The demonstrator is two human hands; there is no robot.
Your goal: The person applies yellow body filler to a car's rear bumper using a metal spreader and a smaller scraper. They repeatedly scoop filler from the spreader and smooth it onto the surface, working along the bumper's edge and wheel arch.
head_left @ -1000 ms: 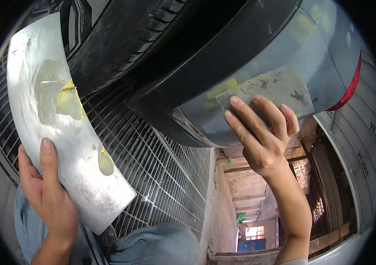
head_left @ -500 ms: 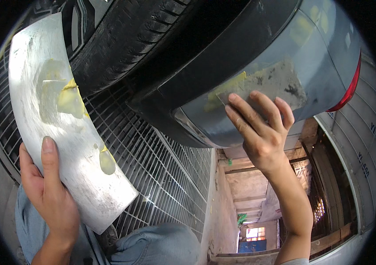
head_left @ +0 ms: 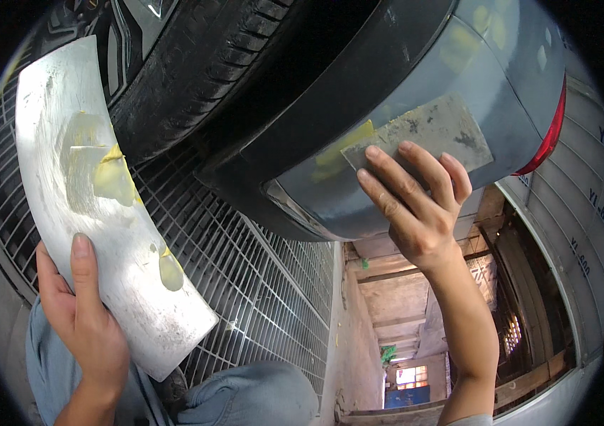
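My left hand [head_left: 89, 319] grips a curved, pale metal sheet [head_left: 107, 245], thumb on top and fingers round its left edge. Lumps of yellow putty [head_left: 114, 181] cling to the sheet's right edge, with a thin smear beside them. On the right, my right hand [head_left: 423, 213] holds a flat grey rectangular putty spreader [head_left: 437, 131], fingertips spread on its face. It lies almost flat against the grey car bumper [head_left: 430, 78]; whether its far edge touches cannot be seen. A yellow putty streak [head_left: 337, 156] shows on the bumper just left of the spreader.
A black tyre [head_left: 202, 78] stands at upper left beside dark bumper trim [head_left: 330, 92]. Metal floor grating [head_left: 266, 298] lies below. A red tail light [head_left: 547, 135] is at the bumper's right end. My knee [head_left: 252, 394] is at the bottom.
The spreader has slid a little to the right over the bumper, staying in my right hand. The view has shifted slightly. My left hand keeps its hold on the metal sheet.
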